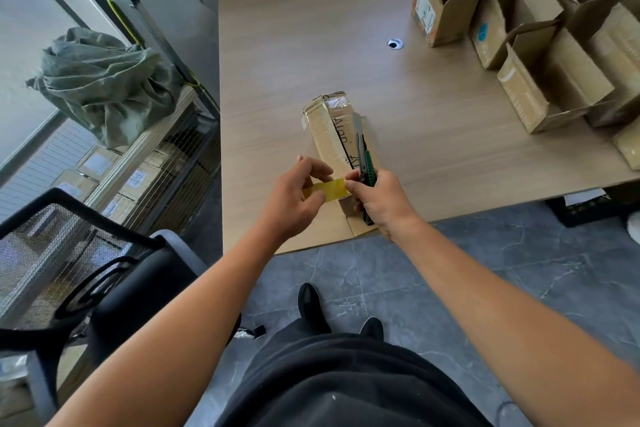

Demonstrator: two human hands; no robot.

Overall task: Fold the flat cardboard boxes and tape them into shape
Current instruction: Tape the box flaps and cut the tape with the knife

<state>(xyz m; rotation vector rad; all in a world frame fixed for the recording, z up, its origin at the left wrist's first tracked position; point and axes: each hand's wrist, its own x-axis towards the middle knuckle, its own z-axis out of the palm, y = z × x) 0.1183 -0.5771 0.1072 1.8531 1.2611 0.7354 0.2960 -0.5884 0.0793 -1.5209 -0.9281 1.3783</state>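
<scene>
Left hand [291, 201] pinches tape strip [329, 189]; right hand [381, 199] grips knife [369, 166] and pinches the other end. Box [329, 135] at 12 o'clock. Tape probably light, floppy, sticky: hold by ends.

A mesh chair [52, 253] stands beside a rack [152, 140] holding crumpled cloth [104, 80].

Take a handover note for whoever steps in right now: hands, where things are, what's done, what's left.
Left hand pinches one end of a tape strip. Right hand pinches the other end and also grips the knife.
The box lies on the table just beyond the hands, with its near flap open at the table edge.
Done: shaped boxes stand at the far right; this box's far end looks taped.
Left: stick the strip on this box and close its near end.
</scene>
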